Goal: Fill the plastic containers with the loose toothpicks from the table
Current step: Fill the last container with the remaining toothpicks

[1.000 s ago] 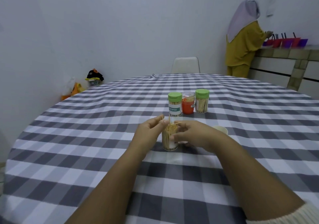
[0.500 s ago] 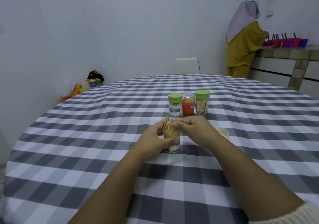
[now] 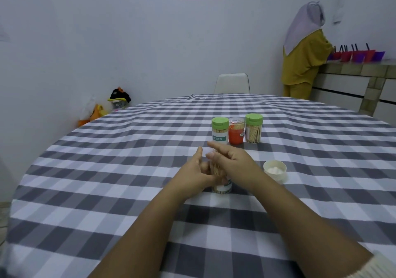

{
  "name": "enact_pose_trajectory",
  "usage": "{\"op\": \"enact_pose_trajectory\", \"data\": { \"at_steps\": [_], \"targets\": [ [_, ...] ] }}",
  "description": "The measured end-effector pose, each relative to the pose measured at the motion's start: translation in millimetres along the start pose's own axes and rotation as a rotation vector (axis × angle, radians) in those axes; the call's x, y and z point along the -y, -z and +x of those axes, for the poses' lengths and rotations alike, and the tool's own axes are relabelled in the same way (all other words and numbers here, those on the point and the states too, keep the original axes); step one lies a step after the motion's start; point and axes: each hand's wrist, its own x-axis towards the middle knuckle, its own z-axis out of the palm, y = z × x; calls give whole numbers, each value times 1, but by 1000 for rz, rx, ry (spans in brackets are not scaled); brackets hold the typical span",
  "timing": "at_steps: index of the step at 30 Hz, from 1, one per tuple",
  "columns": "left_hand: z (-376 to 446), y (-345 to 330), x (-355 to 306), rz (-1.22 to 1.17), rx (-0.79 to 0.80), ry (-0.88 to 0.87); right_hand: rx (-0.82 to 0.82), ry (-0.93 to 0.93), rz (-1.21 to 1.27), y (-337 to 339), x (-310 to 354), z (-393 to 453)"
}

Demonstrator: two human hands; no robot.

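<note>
A clear plastic container (image 3: 222, 188) packed with toothpicks (image 3: 216, 169) stands upright on the checked tablecloth (image 3: 128, 170), mid-table. My left hand (image 3: 196, 176) grips its left side, thumb across the front. My right hand (image 3: 234, 162) sits over its mouth with fingers curled round the toothpick tops, so the rim is hidden. Behind stand two green-lidded toothpick containers (image 3: 220, 132) (image 3: 254, 130) with a red-labelled jar (image 3: 236, 133) between them.
A small white upturned lid (image 3: 275, 170) lies just right of my right wrist. A white chair (image 3: 232, 83) stands at the table's far side. A person in yellow (image 3: 304, 63) stands at a counter (image 3: 353, 69) at the back right. Bags (image 3: 116, 100) lie on the floor at the left.
My right hand has come down from pinching the toothpick tips and now covers the top of the container. My left hand has closed in on the container's side.
</note>
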Motion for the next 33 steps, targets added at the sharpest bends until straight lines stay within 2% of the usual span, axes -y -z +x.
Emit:
{"op": "enact_pose_trajectory", "data": {
  "at_steps": [6, 11, 16, 20, 26, 33],
  "targets": [
    [3, -1, 2, -10, -19, 14, -234, -10, -210, -1, 2, 1],
    [1, -4, -1, 14, -96, -20, -29, 4, -219, 7, 2, 0],
    [4, -7, 4, 8, -112, -33, 30, -83, -194, 12, -1, 0],
    [3, -8, 1, 10, -116, -51, 74, -45, -200, 14, 4, -3],
    [0, -8, 4, 34, -153, -144, -67, -75, 81, 23, -6, 0],
    [-4, -12, 3, 282, -257, -272, -250, -105, -60, 15, -9, 7]
  ]
}}
